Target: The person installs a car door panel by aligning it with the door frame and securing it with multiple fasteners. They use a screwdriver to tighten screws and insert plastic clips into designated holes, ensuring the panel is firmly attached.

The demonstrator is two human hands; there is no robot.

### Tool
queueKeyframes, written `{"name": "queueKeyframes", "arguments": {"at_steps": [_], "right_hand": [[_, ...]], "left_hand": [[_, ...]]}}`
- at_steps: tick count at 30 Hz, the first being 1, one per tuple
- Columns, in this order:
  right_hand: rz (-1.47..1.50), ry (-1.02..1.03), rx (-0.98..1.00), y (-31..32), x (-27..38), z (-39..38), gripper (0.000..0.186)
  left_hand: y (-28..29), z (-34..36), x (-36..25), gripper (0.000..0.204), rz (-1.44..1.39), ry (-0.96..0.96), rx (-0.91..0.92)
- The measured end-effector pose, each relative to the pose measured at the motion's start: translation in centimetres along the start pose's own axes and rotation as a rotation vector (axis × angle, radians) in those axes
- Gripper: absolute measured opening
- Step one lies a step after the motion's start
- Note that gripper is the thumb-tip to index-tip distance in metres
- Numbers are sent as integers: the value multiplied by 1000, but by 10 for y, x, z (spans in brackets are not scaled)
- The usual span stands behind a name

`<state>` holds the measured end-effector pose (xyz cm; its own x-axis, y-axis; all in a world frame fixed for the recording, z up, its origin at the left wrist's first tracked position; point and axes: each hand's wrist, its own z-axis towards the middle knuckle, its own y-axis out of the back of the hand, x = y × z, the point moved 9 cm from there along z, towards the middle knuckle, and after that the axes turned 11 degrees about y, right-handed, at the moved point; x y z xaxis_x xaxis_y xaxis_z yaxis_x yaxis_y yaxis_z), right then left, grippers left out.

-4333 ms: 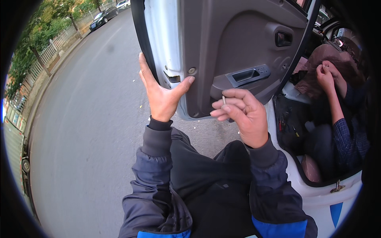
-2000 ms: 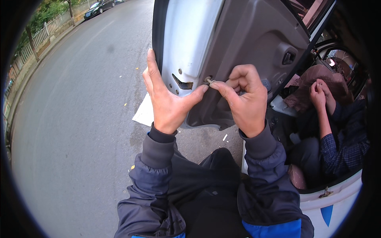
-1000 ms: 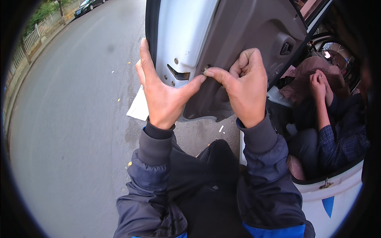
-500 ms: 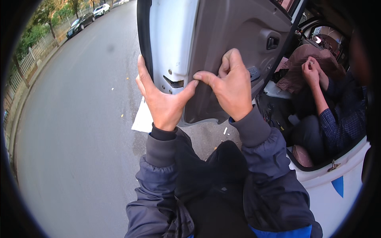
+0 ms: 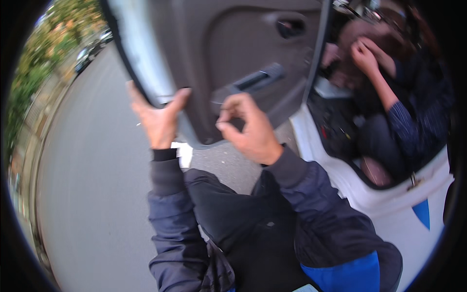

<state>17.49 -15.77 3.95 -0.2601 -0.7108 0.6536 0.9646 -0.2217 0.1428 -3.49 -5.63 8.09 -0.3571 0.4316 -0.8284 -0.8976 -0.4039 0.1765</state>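
Closest to me are my own forearms in dark blue jacket sleeves, coming up from the lower edge over my dark trousers. My right hand [image 5: 248, 129] hovers just in front of the grey inner panel of the car door [image 5: 228, 53], fingers curled with thumb and forefinger pinched together; the picture is too blurred for me to tell whether anything small sits between them. It touches nothing else that I can make out. My left hand [image 5: 158, 117] is clamped on the lower edge of the door, palm against the pale outer skin and thumb hooked up round the rim onto the inner side. The door stands open and fills the top middle of the view, its armrest pull [image 5: 255, 80] just above my right hand and the recessed latch handle [image 5: 290, 27] higher up.

Below the door lies the grey road surface [image 5: 87, 194], with a white flat sheet [image 5: 184, 152] on the ground beside my left wrist. To the right, past the white sill [image 5: 389, 194], another person [image 5: 389, 97] sits inside the car with both hands raised to the head. Far off on the left, parked cars [image 5: 90, 48] and greenery line the street.
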Motion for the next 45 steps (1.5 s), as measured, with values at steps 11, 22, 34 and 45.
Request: {"name": "queueKeyframes", "arguments": {"at_steps": [11,22,34,45], "right_hand": [[-69,-417,-197,100,-131,-115,34],[-669,-510,-865,377,-356,-247,13],[-1334,-1462,-195,591,-439,-399,39],[-1158,-1460,-517,551,-417,-376,45]], "left_hand": [[-19,5,26,86,-162,-104,157],[28,29,90,32,-234,68,-23],[38,25,92,30,-59,88,-169],[9,33,108,28,-57,139,-132]]}}
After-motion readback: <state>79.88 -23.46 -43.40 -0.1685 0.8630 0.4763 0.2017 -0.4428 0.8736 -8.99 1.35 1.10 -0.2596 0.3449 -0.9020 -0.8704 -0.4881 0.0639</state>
